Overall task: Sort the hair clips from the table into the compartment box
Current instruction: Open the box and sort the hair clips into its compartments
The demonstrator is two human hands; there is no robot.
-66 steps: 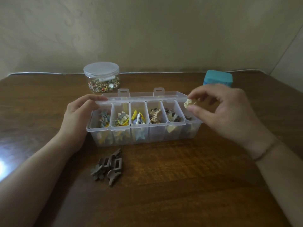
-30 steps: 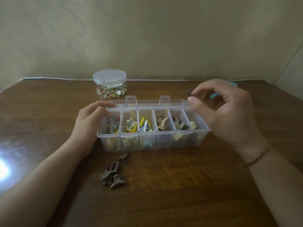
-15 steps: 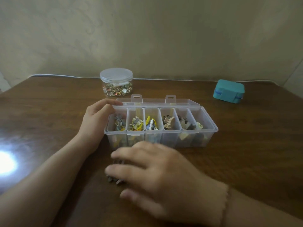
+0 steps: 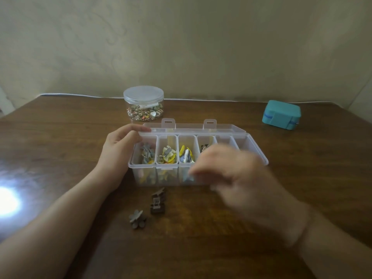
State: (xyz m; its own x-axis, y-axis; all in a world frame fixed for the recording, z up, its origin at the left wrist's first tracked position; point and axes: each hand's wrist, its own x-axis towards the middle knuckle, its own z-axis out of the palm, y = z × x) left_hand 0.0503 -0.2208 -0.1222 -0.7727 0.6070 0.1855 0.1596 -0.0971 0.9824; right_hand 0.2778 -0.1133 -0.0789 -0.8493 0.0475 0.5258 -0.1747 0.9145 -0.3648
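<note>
The left hand (image 4: 118, 150) rests against the left end of the compartment box (image 4: 259, 152), fingers (image 4: 133, 128) loosely curved over its rim. On the table (image 4: 60, 141) before the box lie brown hair clips (image 4: 158, 202) and a flower-shaped clip (image 4: 137, 219). The box's left compartments hold sorted clips. The right hand (image 4: 237, 178) is blurred over the box's front; whether its fingers hold anything cannot be told.

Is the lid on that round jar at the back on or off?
On. The round jar stands upright with its clear lid seated flat across the top.
</note>
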